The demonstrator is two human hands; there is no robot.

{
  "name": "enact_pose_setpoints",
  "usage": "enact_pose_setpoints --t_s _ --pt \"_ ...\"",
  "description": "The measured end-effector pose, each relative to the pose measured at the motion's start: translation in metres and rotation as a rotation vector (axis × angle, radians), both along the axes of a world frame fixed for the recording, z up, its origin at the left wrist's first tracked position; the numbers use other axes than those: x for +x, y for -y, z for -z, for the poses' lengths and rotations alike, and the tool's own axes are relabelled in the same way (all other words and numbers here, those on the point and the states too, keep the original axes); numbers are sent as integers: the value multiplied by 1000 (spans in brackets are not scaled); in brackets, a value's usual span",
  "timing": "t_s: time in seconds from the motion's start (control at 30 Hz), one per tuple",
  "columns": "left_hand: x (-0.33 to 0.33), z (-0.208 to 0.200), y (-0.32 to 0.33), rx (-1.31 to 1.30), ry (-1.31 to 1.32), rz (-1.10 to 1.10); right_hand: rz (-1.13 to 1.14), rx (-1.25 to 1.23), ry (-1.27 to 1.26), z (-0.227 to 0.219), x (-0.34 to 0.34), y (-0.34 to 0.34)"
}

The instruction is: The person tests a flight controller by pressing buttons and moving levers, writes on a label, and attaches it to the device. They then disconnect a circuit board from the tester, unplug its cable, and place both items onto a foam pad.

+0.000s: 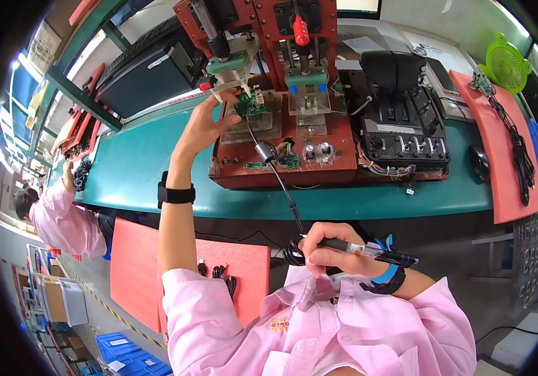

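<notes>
My left hand (205, 125) reaches into the left station of a red press-like fixture (244, 175). Its thumb and fingers are at the near left edge of a green circuit board (253, 105), which they seem to grip. Above the board hangs a green press head (228, 64). A black cable (284, 188) with a grey cylindrical lump runs from the board down toward my right hand (332, 247). That hand is closed around a black-and-clear pen (369, 251), pointing right, and the coiled part of the cable shows beside its fingers.
Right of the fixture stands a black control box (404, 135) with switches and wiring. A mouse (478, 164) and a pink foam sheet (501, 156) with bundled cable lie beyond. Pink foam (250, 263) with cables is by my left elbow. Another person (68, 216) works at far left.
</notes>
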State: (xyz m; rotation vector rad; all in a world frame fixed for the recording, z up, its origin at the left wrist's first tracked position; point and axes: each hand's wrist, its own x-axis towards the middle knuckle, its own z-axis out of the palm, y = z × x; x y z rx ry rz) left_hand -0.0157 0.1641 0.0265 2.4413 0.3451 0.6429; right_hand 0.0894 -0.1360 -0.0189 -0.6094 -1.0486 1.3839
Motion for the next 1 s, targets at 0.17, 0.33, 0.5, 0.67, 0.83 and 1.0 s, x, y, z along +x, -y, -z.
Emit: enact_pose_setpoints --t_s 0.17,0.33,0.5,0.67,0.83,1.0 --pt "-37 -1 53 81 219 -216 -167 -5 110 -4 24 24" --pt "-32 -5 142 185 366 -72 388 -244 339 -15 51 30" --pt "-20 6 179 477 330 -10 694 -12 755 -43 48 10" --pt "-13 13 189 488 355 -9 863 448 1184 -40 36 -4" --pt "-10 11 196 478 347 0 901 462 1376 -40 35 -6" --pt "-13 12 197 526 392 12 993 470 1372 -34 35 -14"
